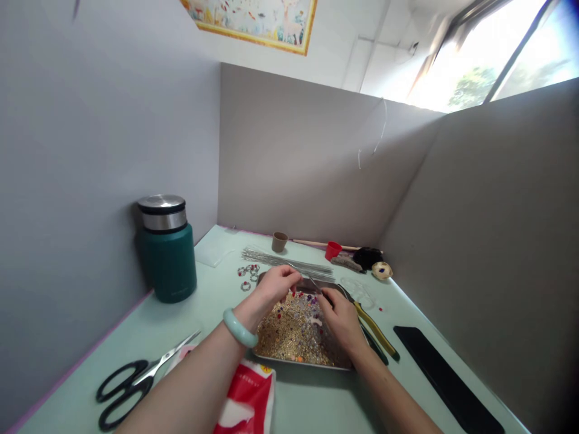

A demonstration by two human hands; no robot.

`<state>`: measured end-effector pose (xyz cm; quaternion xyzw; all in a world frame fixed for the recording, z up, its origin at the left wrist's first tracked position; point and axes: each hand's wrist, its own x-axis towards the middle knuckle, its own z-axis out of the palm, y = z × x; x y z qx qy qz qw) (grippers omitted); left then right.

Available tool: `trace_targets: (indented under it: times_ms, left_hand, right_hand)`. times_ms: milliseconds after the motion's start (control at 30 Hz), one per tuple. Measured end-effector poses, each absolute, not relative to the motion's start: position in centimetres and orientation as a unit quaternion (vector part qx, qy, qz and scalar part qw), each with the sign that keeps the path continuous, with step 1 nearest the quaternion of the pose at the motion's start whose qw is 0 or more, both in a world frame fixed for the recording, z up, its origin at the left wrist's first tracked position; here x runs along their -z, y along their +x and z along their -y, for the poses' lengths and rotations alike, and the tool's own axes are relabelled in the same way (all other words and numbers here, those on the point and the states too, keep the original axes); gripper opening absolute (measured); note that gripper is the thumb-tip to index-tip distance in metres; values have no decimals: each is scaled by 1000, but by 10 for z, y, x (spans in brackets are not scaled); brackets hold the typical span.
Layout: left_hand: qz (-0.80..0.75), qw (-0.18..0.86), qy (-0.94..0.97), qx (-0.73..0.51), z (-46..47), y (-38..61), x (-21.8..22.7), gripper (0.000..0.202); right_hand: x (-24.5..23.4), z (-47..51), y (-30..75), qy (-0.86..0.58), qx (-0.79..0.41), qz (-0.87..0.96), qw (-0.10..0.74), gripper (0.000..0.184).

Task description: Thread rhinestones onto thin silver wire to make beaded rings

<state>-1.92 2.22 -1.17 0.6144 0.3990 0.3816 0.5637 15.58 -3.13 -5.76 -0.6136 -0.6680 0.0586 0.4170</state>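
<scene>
Above the tray of beads [301,363], my left hand [277,286] is closed in a pinch; what sits between its fingertips is too small to make out. A pale green bangle [239,329] circles that wrist. My right hand [341,318] is closed around a thin pointed metal tool [315,285], whose tip points toward the left fingertips. Mostly gold beads [284,328] fill the tray, with some red and purple ones among them. Behind it lies a bundle of thin metal wires [271,258]. Several small beaded rings [245,286] rest to the left of the wires.
Black-handled scissors [136,383] and a red packet [248,395] lie in front at left. A green flask [170,259] stands by the left partition. Yellow-handled pliers [377,331] lie right of the tray, beside a black strip [446,377]. Brown [279,242] and red cups [333,250] stand behind.
</scene>
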Motion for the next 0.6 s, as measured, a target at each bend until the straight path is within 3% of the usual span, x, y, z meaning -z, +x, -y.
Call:
trace_targets:
  times_ms: [600]
  left_hand:
    - [-359,601,575,-423,-31,-16,23,22]
  right_hand:
    - [21,29,154,-538,-207,706,411,25]
